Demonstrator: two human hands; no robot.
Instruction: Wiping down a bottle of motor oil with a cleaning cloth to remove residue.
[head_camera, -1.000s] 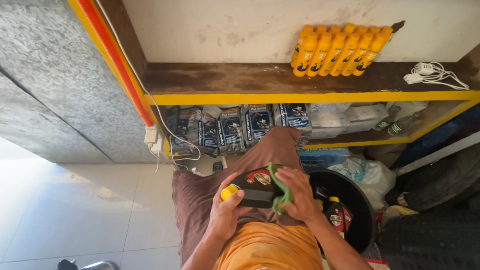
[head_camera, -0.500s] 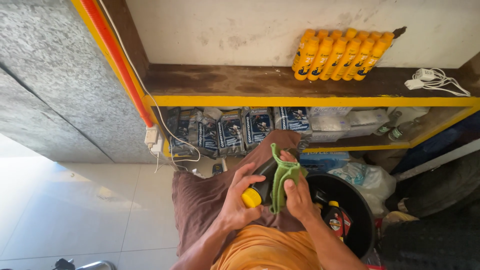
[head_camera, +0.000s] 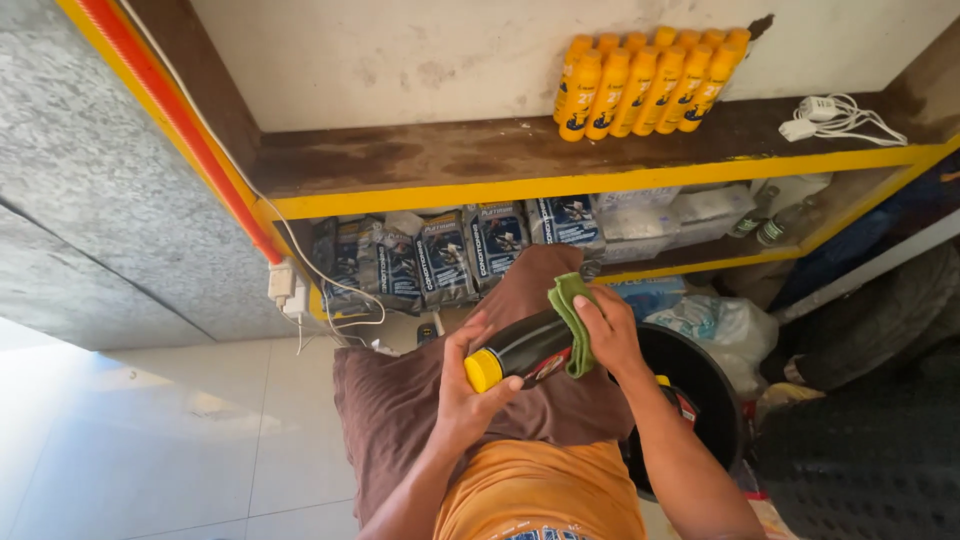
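left hand (head_camera: 468, 385): closed around black bottle (head_camera: 527, 348) near its yellow cap
right hand (head_camera: 606, 335): at 3 o'clock, pinching green cloth (head_camera: 568, 315) against bottle

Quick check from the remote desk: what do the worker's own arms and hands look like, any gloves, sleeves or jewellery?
Both forearms are bare, with no sleeves reaching into view. The left hand and the right hand wear no gloves, and no watch, ring or wristband shows. Below the arms there is an orange shirt and brown shorts over the raised knee.
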